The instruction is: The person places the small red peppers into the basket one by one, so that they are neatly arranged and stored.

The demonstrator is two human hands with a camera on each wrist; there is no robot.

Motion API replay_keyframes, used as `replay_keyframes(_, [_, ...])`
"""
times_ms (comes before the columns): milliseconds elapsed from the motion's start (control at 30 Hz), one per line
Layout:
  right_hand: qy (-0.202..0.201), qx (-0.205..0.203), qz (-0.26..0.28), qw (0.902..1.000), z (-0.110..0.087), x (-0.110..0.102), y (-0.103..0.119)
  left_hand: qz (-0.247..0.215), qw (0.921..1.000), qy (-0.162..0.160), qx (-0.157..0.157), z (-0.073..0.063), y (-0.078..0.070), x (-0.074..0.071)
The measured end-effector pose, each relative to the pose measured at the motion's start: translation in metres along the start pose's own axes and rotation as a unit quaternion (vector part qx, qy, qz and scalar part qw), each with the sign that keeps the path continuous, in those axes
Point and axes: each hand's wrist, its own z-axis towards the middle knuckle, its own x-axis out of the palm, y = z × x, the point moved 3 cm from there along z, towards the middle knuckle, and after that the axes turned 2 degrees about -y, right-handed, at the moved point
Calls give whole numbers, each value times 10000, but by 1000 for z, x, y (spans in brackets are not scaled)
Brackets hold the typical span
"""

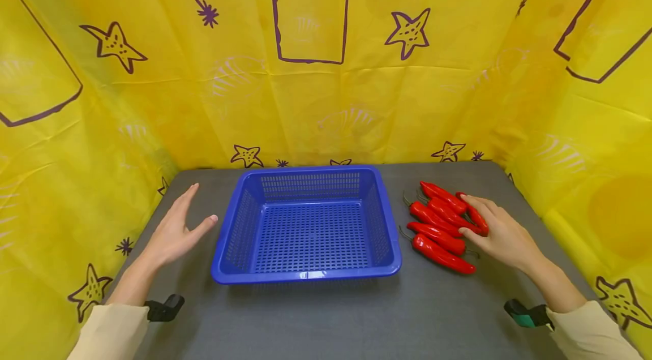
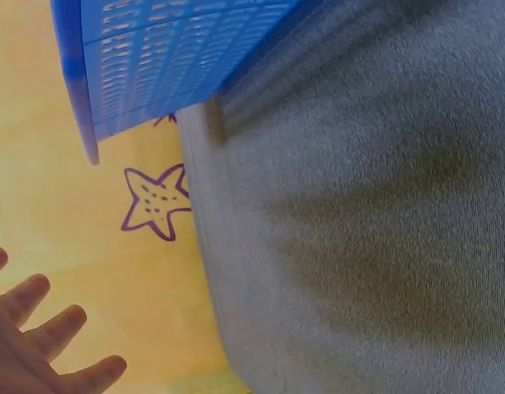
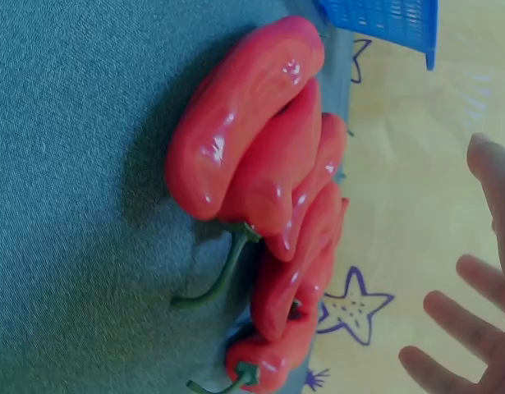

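Note:
Several glossy red chili peppers (image 1: 442,255) with green stems lie bunched on the table to the right of a blue plastic basket (image 1: 308,277). My right hand (image 1: 501,235) hovers at the right side of the bunch, overlapping the rightmost pepper in the head view. From the right wrist, the peppers (image 3: 245,123) show apart from the spread fingers (image 3: 464,322), which hold nothing. My left hand (image 1: 172,234) is held over the table left of the basket, thumb apart from the straight fingers. In the left wrist view its fingers (image 2: 59,331) are spread, below the basket's mesh side (image 2: 153,61).
The grey tabletop (image 1: 326,320) carries the basket near its middle; no items show inside the mesh. Yellow cloth (image 1: 316,105) with purple starfish drawings encloses the table at the back and both sides. Black straps (image 1: 165,308) circle both wrists.

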Motion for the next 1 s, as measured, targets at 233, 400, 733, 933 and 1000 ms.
replay_keyframes(233, [-32, 92, 136, 9999, -4, 7, 6, -269, 9991, 89, -313, 0, 0, 1])
replay_keyframes(400, [-173, 7, 234, 9996, -7, 13, 11, -587, 9977, 96, -331, 1, 1, 7])
replay_keyframes(733, [-142, 127, 373, 9991, -11, 26, 19, -1269, 9909, 264, -353, 1, 3, 19])
replay_keyframes(933, [-259, 33, 350, 9990, -14, 32, 22, -1708, 9845, 278, -299, 2, 2, 25])
replay_keyframes(1000, [-278, 34, 324, 9991, -15, 34, 22, -1807, 9828, 241, -294, 2, 1, 27])
